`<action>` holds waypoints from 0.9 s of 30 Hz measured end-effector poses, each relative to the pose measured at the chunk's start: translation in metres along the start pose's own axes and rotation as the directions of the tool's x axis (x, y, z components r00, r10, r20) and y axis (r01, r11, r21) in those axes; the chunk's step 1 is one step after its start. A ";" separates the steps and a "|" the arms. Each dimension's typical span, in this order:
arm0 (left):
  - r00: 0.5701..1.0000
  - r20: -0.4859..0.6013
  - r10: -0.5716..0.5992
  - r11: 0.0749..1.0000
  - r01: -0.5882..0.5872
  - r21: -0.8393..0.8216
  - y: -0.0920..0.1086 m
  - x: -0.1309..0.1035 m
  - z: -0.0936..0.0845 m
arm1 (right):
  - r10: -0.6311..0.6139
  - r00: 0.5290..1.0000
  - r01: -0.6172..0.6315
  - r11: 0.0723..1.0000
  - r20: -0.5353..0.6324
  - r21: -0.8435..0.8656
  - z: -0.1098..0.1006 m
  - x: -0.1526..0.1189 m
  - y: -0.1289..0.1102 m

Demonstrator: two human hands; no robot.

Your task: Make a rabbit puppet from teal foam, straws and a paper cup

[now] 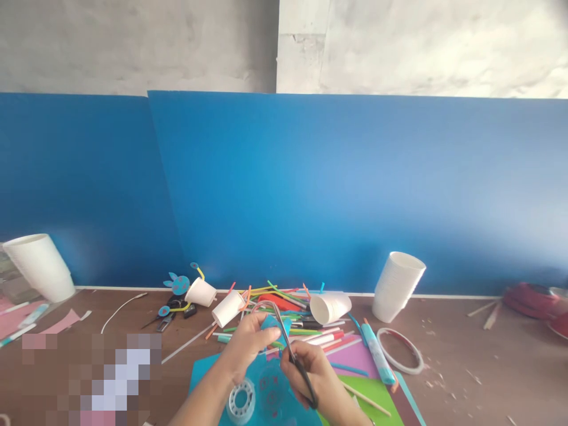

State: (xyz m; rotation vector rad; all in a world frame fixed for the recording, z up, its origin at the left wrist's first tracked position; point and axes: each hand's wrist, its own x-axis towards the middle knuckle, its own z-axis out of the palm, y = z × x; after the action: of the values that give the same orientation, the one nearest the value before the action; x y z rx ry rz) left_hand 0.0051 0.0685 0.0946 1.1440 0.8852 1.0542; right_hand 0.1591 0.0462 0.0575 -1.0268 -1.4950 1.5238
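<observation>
My left hand (248, 343) pinches a small piece of blue paper (270, 324) between thumb and fingers. In my right hand (310, 370) is a pair of scissors with black handles (306, 384); the fingers are closed round them and the blades point up beside the paper. Whether the blades touch the paper, I cannot tell. Below both hands lies a larger blue sheet (210, 378) with red markings. A clear roll of tape (241, 401) rests on it near my left wrist.
Drinking straws, markers and tipped paper cups (331, 307) crowd the table behind my hands. To the right stand a stack of white cups (398, 287), a glue tube (378, 354) and a white ring (402, 352). A blue panel (337, 189) closes off the back.
</observation>
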 end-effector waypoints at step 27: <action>0.995 -0.104 0.001 0.987 -0.018 -0.160 -0.003 -0.009 0.024 | -0.099 0.994 0.103 0.989 -0.044 0.103 -0.002 0.001 -0.001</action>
State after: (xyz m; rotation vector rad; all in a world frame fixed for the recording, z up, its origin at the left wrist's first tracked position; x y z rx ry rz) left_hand 0.0255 0.0538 0.0967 0.9665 0.8599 1.1797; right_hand 0.1602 0.0479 0.0583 -0.9005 -1.4037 1.4862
